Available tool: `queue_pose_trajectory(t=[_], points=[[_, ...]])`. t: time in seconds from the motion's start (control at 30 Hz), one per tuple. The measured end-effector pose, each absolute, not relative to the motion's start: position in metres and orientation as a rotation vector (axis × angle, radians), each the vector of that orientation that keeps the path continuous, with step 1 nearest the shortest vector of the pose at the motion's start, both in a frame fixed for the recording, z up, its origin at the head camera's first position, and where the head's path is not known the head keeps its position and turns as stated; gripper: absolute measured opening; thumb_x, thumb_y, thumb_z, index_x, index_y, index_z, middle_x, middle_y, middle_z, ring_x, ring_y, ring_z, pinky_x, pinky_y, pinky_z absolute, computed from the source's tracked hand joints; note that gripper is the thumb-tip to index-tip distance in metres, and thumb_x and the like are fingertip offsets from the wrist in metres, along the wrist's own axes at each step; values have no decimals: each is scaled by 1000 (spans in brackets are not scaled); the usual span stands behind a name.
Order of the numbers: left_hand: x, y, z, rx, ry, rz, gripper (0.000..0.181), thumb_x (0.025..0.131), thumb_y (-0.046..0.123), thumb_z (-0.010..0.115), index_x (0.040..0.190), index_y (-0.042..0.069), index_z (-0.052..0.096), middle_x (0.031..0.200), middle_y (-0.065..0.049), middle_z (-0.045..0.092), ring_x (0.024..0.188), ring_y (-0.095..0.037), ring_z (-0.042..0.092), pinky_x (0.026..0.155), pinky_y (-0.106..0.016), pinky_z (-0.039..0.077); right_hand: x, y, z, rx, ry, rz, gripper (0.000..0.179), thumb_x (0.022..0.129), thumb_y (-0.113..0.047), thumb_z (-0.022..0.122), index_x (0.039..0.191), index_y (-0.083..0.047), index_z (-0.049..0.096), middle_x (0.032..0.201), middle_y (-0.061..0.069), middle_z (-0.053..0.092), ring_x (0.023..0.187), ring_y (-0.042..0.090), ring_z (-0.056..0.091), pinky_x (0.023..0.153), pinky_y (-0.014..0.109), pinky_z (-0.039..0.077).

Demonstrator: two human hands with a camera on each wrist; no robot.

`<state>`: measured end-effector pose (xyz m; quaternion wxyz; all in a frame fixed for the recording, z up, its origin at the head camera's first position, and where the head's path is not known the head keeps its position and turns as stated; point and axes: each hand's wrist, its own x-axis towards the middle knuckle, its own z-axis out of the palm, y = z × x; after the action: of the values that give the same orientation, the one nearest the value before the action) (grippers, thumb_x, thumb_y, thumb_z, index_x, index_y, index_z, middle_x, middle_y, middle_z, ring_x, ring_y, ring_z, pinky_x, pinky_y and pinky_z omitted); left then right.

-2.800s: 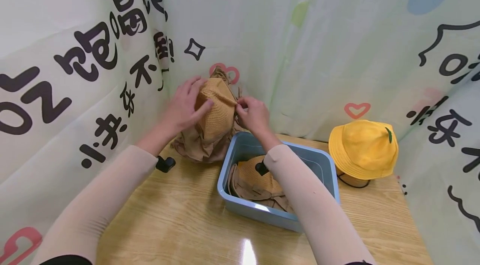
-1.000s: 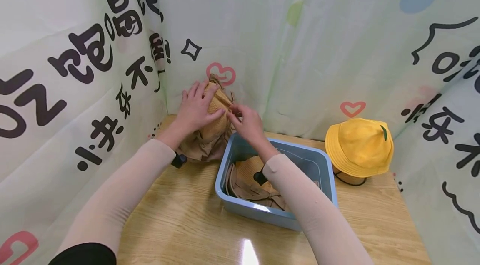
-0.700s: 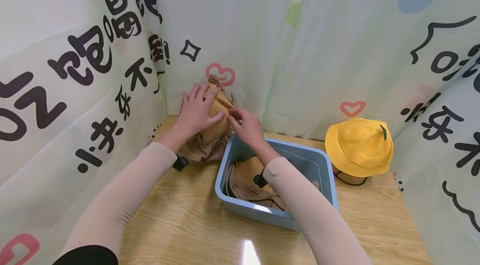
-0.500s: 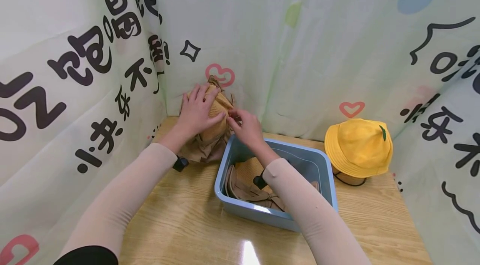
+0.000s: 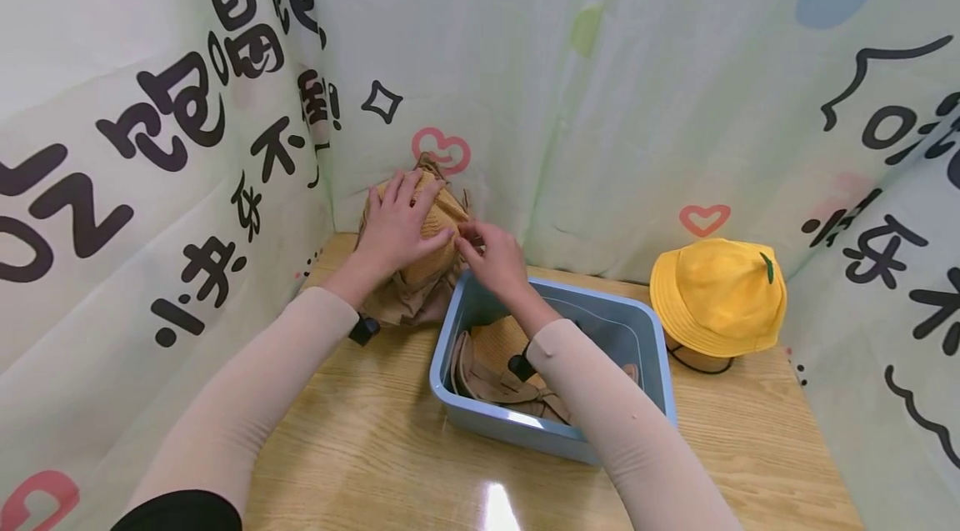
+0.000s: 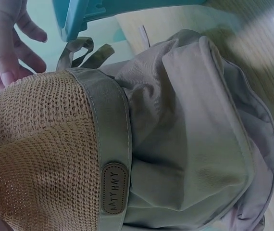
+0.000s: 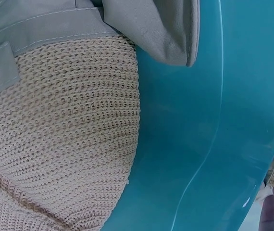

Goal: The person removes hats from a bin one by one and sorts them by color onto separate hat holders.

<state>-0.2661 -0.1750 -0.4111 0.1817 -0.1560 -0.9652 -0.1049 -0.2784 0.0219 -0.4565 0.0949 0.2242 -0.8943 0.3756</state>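
Observation:
In the head view, a sun hat with a tan woven crown and soft brown brim stands near the back left corner, raised on something hidden beneath it. Its band carries a lettered patch in the left wrist view. My left hand rests on the crown with fingers spread. At the crown's right side my right hand touches the edge with bent fingers. In the left wrist view its fingertips stand apart, with no fold visible between them. A second woven hat lies in the blue bin below my right forearm.
A yellow bucket hat sits on a low support at the right, with a dark cord below it. Wooden table surface extends in front of the bin. A printed curtain encloses the back and sides.
Over the whole span, my left hand has moved rightward onto the crown and the hat sits slightly lower. My right hand has moved a little down and left. The last half second shows almost no movement.

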Motion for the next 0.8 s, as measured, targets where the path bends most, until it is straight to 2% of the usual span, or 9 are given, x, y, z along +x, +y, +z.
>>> queue_pose_trajectory(t=[0.2, 0.27, 0.53, 0.8], points=[[-268, -175, -410, -444, -2733, -314, 70, 92, 55, 61, 150, 23, 39, 157, -20, 32, 147, -46, 23, 107, -76, 22, -277, 20, -455, 654, -2632, 1065, 37, 99, -34, 62, 131, -15, 65, 128, 6, 67, 117, 22, 63, 97, 43, 51], [-268, -175, -410, -442, -2740, -312, 70, 92, 55, 61, 150, 23, 39, 157, -20, 32, 147, -47, 23, 107, -76, 22, -277, 18, -455, 682, -2607, 1052, 38, 99, -33, 62, 132, -15, 64, 130, 6, 66, 117, 23, 63, 98, 43, 50], [-270, -174, -416, -470, -2759, -261, 69, 91, 54, 61, 150, 23, 39, 158, -18, 30, 146, -46, 24, 108, -76, 21, -277, 16, -458, 757, -2594, 1032, 34, 98, -29, 63, 129, -14, 66, 122, 7, 70, 113, 22, 65, 96, 42, 51], [-272, -175, -422, -481, -2723, -245, 69, 91, 55, 62, 149, 25, 40, 157, -17, 32, 145, -45, 26, 106, -76, 23, -276, 16, -459, 753, -2611, 1045, 34, 99, -30, 62, 129, -14, 66, 123, 6, 69, 115, 21, 64, 96, 41, 51]])
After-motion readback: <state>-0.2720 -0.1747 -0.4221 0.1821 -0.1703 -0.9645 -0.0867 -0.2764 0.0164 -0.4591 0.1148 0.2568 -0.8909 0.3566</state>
